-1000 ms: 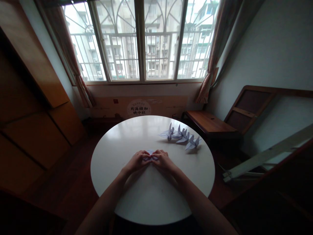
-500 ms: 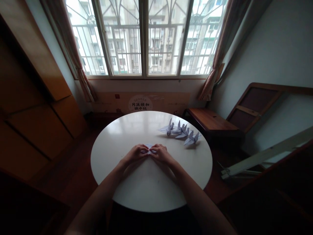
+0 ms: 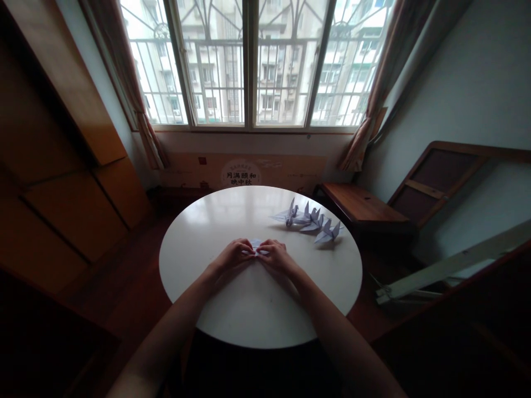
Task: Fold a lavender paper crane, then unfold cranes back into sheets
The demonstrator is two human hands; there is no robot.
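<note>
On the round white table (image 3: 215, 221) both my hands meet over a small piece of pale lilac folded paper (image 3: 256, 244). My left hand (image 3: 234, 256) is curled, its fingertips pinching the paper's left side. My right hand (image 3: 274, 256) is curled the same way on the paper's right side. Most of the paper is hidden under the fingers; only its far edge shows. Beyond my right hand, a row of several finished lilac paper cranes (image 3: 310, 221) stands on the table.
A wooden bench (image 3: 359, 203) stands right of the table, with a leaning wooden frame (image 3: 431, 182) behind it. A pale plank (image 3: 452, 262) lies at the right. Wooden cabinets (image 3: 62, 182) fill the left. A barred window (image 3: 253, 61) with curtains is ahead.
The view has tilted and shifted slightly, so the table sits higher in the picture. My hands stay together on the paper, with only small finger movements.
</note>
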